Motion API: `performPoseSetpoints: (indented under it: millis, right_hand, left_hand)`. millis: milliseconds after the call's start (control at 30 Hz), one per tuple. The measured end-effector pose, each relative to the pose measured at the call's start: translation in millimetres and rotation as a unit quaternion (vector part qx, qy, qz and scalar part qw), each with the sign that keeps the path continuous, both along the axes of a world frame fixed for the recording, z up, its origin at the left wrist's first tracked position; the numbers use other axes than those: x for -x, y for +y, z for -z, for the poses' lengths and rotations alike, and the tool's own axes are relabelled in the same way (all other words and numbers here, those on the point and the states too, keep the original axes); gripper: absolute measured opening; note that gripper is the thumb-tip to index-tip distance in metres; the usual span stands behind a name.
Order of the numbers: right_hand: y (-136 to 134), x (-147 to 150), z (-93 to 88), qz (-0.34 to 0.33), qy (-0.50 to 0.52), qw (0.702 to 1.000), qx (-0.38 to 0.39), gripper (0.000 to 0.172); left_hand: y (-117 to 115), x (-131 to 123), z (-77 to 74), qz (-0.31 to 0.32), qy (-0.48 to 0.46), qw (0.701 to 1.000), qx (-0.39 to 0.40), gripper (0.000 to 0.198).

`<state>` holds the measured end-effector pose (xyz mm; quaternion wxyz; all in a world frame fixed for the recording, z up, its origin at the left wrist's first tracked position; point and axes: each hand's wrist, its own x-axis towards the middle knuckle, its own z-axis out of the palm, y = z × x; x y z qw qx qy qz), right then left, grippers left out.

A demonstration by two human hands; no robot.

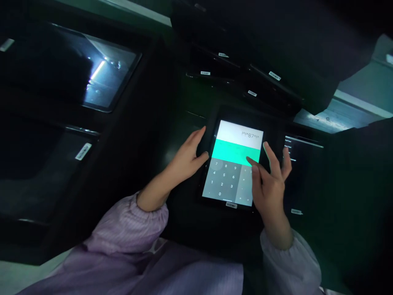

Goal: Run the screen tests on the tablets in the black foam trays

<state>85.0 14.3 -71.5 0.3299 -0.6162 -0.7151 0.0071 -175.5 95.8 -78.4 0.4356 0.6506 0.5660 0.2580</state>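
Note:
A tablet (226, 176) showing a calculator lies in front of me. Its screen has a white strip with faint, blurred characters, a green band and a grey number pad. My left hand (188, 155) is at the tablet's left edge, thumb and forefinger apart, the thumb at the rim; whether other fingers reach beneath it is hidden. Over the right side of the screen is my right hand (272, 186). Its index fingertip is at the green band, whether touching or just above I cannot tell. The other fingers are spread, and nothing is held.
Another dark tablet with lines of text (302, 176) lies right of the lit one, partly behind my right hand. Several dark devices with white labels (252, 93) lie beyond. At the left are a glossy screen with reflections (106, 80) and a labelled dark device (82, 151).

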Motion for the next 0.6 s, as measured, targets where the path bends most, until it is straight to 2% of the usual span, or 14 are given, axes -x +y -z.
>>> performPoseSetpoints:
  millis: [167, 267, 467, 600]
  right_hand:
    - [-10.5, -49.5, -14.8, 0.098, 0.013, 0.995, -0.025, 0.038]
    - [-12.3, -79.3, -11.5, 0.15, 0.03, 0.988, 0.003, 0.047]
    - [-3.0, -90.8, 10.4, 0.149, 0.014, 0.989, 0.013, 0.053]
    - [-4.0, -92.5, 15.7, 0.137, 0.014, 0.99, -0.001, 0.052]
  left_hand:
    - [11.6, 20.1, -11.5, -0.045, 0.044, 0.998, -0.021, 0.085]
    - [17.6, 29.5, -18.0, -0.086, -0.007, 0.996, 0.002, 0.085]
    - [32.4, 13.5, -18.5, -0.211, -0.15, 0.963, 0.079, 0.084]
    - [48.8, 1.4, -6.8, -0.226, -0.175, 0.955, 0.075, 0.082]
